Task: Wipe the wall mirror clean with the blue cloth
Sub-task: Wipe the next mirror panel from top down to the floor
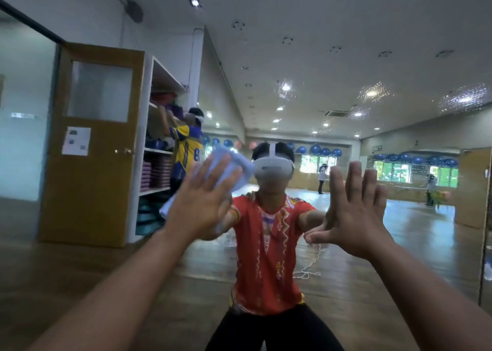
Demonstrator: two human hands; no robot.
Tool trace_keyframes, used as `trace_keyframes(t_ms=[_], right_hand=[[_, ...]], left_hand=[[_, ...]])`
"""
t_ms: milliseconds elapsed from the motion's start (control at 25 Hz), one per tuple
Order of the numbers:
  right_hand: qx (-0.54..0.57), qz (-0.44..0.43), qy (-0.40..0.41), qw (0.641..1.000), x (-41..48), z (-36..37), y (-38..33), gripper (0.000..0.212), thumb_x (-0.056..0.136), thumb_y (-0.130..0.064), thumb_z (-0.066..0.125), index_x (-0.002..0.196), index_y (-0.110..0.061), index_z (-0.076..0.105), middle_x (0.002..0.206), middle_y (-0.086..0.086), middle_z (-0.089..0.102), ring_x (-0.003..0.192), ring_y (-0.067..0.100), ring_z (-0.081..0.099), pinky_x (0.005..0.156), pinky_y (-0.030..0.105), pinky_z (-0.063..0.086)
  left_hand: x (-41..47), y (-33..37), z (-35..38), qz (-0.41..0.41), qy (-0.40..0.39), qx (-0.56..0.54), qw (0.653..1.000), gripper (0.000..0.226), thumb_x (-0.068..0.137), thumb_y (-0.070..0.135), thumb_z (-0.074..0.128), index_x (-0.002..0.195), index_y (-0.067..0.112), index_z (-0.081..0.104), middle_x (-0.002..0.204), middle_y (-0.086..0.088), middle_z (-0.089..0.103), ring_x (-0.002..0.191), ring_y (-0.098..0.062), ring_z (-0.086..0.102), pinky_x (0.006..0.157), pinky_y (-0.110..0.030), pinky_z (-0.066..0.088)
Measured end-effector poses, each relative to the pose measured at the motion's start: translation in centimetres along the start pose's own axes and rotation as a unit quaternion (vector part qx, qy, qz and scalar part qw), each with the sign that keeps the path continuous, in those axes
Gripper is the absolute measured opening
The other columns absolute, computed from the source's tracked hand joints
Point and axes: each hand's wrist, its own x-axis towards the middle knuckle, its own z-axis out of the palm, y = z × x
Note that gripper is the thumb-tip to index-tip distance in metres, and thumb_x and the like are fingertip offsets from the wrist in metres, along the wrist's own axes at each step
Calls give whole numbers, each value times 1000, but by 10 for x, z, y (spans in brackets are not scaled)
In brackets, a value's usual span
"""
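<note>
- Two hands are up at the wall mirror (346, 66), which lies straight ahead.
- The straight-fingered left hand (202, 199) presses the blue cloth (234, 164) flat on the glass.
- The right hand (354, 212) is spread and empty.
- Unwiped spray droplets (372, 92) lie upper right, well apart from the cloth.

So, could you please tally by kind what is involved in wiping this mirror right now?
Hands: 2, the left hand and the right hand
Blue cloth: 1
Wall mirror: 1
Total: 4

wooden floor (80, 271); white cord (306, 274) lying loose
</note>
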Motion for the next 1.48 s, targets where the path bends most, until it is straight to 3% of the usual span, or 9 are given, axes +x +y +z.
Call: trace_keyframes(t_ms=[120, 200, 440, 600, 840, 960, 1080, 1240, 1480], right_hand=[[3, -5, 1, 1000, -1, -1, -2, 153, 39, -97, 49, 144, -36, -44, 143, 0, -62, 133, 30, -56, 116, 54, -26], [1, -5, 3, 1000, -1, 0, -2, 154, 45, -94, 59, 143, -36, -45, 142, -1, -62, 133, 29, -56, 114, 52, -28], [-10, -4, 11, 1000, 2, 3, 3, 155, 51, -91, 68, 144, -36, -44, 144, 1, -61, 135, 32, -54, 116, 54, -26], [-10, -10, 21, 1000, -3, 2, 3, 151, 56, -92, 65, 150, -34, -38, 146, 1, -59, 134, 28, -56, 118, 53, -25], [-24, -27, 64, 997, -19, -7, 23, 127, 73, -85, 60, 153, -44, -30, 155, -5, -49, 143, 23, -45, 122, 47, -19], [-25, 4, 77, 997, -26, -22, 56, 136, 69, -84, 65, 141, -47, -45, 149, -7, -55, 141, 25, -48, 121, 48, -20], [-20, 52, 36, 998, -30, -35, 100, 148, 61, -80, 76, 143, -45, -43, 148, -5, -56, 139, 29, -48, 119, 54, -21], [-30, 29, -23, 999, -22, -28, 124, 158, 54, -78, 81, 144, -40, -43, 142, -2, -63, 132, 35, -56, 117, 57, -23], [-9, 18, -16, 1000, -18, -23, 132, 159, 50, -79, 82, 138, -46, -47, 143, -4, -61, 135, 34, -54, 112, 51, -28]], left_hand=[[66, -14, -14, -166, 25, -42, 985, 64, 98, 33, 35, 159, 28, 16, 169, -3, 6, 155, -32, 0, 124, -52, 10], [99, 1, -13, -217, 51, -36, 974, 64, 98, 30, 37, 160, 27, 20, 169, -3, 9, 155, -33, 2, 123, -44, -4], [114, 47, -5, -186, 66, -45, 979, 65, 97, 27, 45, 158, 24, 24, 168, -7, 14, 154, -36, 7, 123, -49, 7], [118, 70, -3, -164, 53, -43, 984, 62, 99, 32, 34, 159, 26, 19, 168, -5, 9, 155, -33, 3, 124, -49, 7], [118, 70, -3, -180, 46, -46, 982, 66, 93, 25, 41, 157, 27, 26, 167, -5, 16, 154, -33, 9, 122, -50, 11], [123, 77, -11, -216, 26, -65, 974, 66, 92, 25, 42, 156, 28, 26, 168, -3, 14, 154, -32, 7, 122, -55, 15], [147, 84, -24, -260, 6, -100, 960, 64, 89, 21, 47, 150, 27, 30, 167, 1, 13, 154, -30, 4, 123, -51, 11], [205, 103, -34, -189, -2, -92, 978, 65, 88, 16, 49, 150, 26, 32, 167, 3, 12, 154, -32, 2, 120, -49, 12], [187, 200, -2, 39, 25, -55, 997, 65, 86, 26, 43, 151, 22, 39, 164, -8, 27, 151, -39, 18, 118, -55, 26]])
